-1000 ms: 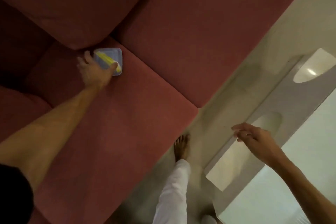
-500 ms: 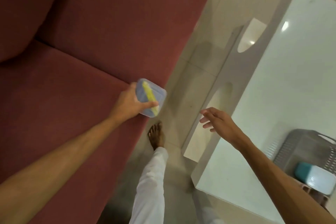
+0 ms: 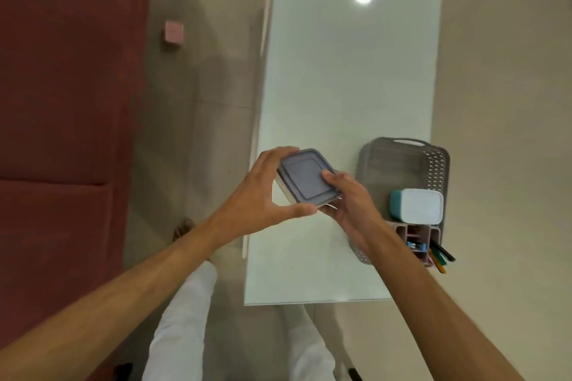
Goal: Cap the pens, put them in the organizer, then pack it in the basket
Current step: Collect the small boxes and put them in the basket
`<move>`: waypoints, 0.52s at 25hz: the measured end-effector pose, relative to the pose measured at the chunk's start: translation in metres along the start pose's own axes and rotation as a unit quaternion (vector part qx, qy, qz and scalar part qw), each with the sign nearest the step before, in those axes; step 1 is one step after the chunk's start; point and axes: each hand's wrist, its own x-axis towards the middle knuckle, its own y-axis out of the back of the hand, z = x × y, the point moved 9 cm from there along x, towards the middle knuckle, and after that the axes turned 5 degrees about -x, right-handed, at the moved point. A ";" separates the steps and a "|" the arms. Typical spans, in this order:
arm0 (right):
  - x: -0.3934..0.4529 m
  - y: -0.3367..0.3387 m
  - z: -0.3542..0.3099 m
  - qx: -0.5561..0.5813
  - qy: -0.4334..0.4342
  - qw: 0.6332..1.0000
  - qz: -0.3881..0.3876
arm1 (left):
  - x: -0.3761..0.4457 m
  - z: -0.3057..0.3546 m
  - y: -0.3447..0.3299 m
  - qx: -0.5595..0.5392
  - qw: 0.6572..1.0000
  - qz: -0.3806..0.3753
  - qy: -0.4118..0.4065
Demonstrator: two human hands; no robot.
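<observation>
Both hands hold a small square box with a blue-grey lid above the near left part of the white table. My left hand grips its left side and my right hand its right side. To the right stands a grey perforated basket. In the basket's near end sits a pink organizer with several pens sticking out. A teal box with a white lid lies in the basket beside it.
A dark red sofa fills the left side. A small pink block lies on the floor between sofa and table. My white-trousered legs and a bare foot are at the table's near left.
The view swung from the sofa to the table. My left hand carried the box from the sofa cushion to above the table, and my right hand has taken hold of it too.
</observation>
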 end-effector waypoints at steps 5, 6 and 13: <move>-0.025 0.149 0.001 -0.016 0.072 0.995 0.073 | 0.057 -0.008 -0.133 -0.183 0.947 -0.069 0.255; -0.033 0.183 -0.005 -0.045 0.106 0.986 0.122 | 0.070 -0.001 -0.155 -0.192 0.944 -0.073 0.257; -0.006 0.395 0.011 -0.281 0.090 0.900 0.322 | 0.173 0.037 -0.221 0.110 0.982 0.133 0.070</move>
